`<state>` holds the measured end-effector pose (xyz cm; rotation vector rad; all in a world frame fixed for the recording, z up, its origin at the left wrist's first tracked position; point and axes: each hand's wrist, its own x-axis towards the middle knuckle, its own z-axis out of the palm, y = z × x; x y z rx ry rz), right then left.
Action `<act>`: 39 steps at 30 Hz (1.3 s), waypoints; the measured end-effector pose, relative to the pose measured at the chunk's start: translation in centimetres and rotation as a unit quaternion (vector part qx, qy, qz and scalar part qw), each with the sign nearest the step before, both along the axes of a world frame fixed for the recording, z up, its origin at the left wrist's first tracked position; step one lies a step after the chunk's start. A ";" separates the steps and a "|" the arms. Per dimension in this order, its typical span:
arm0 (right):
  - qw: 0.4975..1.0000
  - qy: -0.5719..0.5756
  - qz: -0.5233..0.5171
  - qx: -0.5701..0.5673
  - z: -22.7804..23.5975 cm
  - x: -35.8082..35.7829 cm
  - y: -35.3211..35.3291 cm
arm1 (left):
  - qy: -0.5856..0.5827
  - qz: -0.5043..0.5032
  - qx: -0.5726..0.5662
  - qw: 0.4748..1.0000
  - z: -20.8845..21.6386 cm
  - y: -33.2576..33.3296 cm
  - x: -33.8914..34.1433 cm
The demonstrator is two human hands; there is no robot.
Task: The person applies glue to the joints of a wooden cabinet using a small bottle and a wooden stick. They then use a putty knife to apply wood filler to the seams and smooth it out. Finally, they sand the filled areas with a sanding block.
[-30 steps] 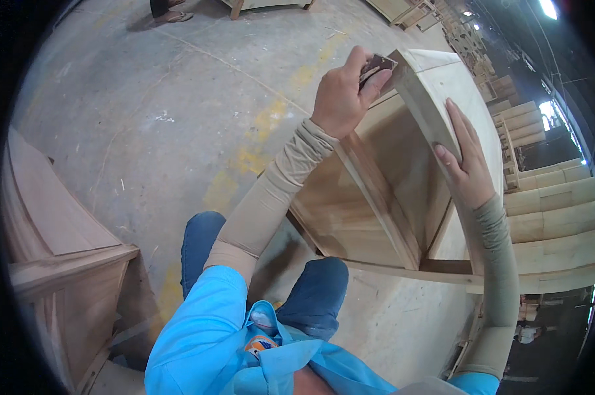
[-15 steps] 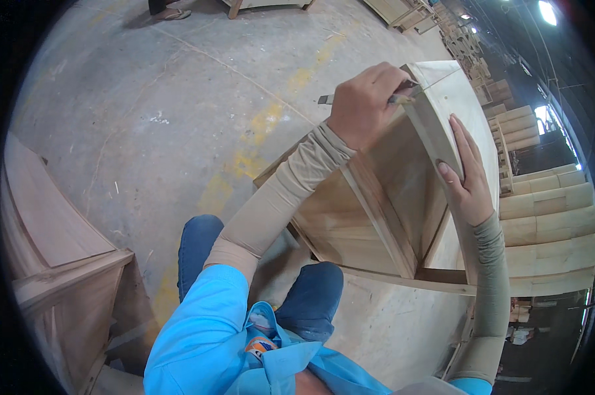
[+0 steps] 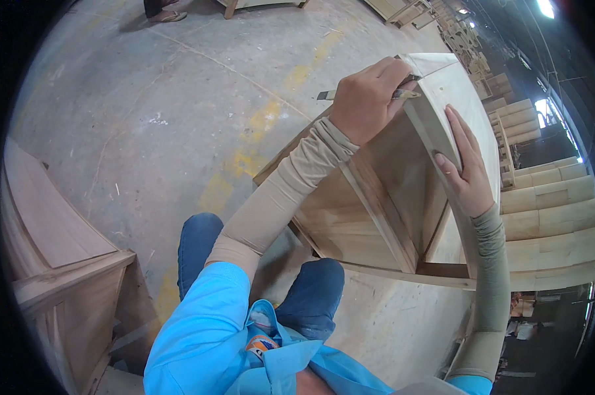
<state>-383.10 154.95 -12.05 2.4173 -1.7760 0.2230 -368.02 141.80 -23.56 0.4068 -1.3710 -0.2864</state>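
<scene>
My left hand (image 3: 368, 99) is closed round a slim tool (image 3: 326, 95) at the far upper corner of a bare wooden cabinet (image 3: 435, 125). A flat grey end of the tool sticks out to the left of the fist, and a pale tip pokes out on the right, close to the cabinet's edge. Something dark shows at the fingertips, too small to name. Lower down the same edge, my right hand (image 3: 467, 164) lies with stretched fingers on the pale panel, its thumb bent over onto the narrow edge face. The cabinet's open side, with a divider inside, faces me.
Another wooden piece of furniture (image 3: 73, 276) stands at the left. Stacked pale wooden parts (image 3: 547, 204) line the right side. A person's sandalled foot (image 3: 167, 16) and more furniture (image 3: 264, 2) are at the far side of the concrete floor (image 3: 159, 131).
The cabinet and my right hand appear slightly higher in the picture. My left hand stays at the corner, with more of the tool's pale tip showing past the fingers.
</scene>
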 end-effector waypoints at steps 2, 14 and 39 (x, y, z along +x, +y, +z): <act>1.000 -0.001 -0.002 0.000 0.0 0.0 0.1 | -0.015 0.019 0.004 1.000 0.2 0.1 -0.1; 1.000 -0.009 0.006 -0.003 -0.2 -0.5 0.0 | -0.034 0.022 0.000 0.999 -0.8 0.7 0.1; 0.999 0.012 0.020 -0.023 -0.9 -1.6 -0.2 | 0.030 -0.054 0.147 0.987 -4.3 4.5 3.9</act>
